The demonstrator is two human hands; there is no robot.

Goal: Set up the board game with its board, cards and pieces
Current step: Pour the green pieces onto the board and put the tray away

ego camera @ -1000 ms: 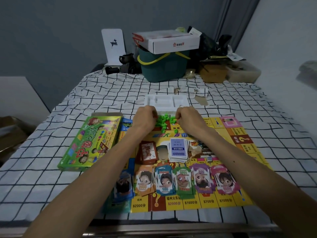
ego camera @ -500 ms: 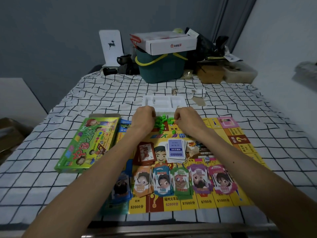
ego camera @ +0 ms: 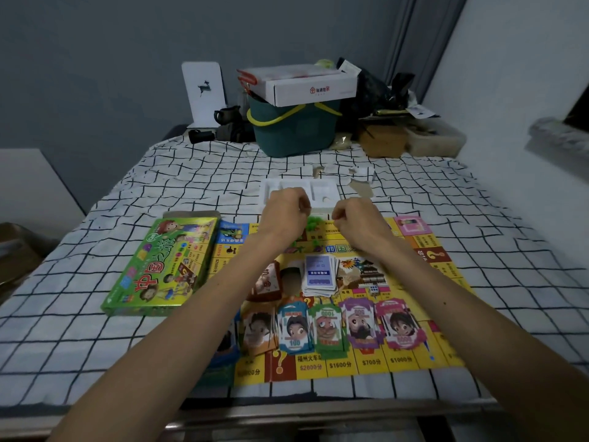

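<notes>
Your bed sheet (ego camera: 191, 186) is white with a black grid. Your board (ego camera: 411, 362) is mostly yellow. The game box (ego camera: 159, 266) is bright green with red lettering. The small pieces (ego camera: 314, 222) are green, the card stack (ego camera: 319, 274) blue-backed, the bucket (ego camera: 296, 135) teal with a yellow handle, the tray (ego camera: 322, 189) white.

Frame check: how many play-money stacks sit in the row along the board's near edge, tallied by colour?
orange paper play-money stack: 1
light blue paper play-money stack: 1
green paper play-money stack: 1
purple paper play-money stack: 1
pink paper play-money stack: 1
dark blue paper play-money stack, partly hidden: 1
Total: 6
</notes>
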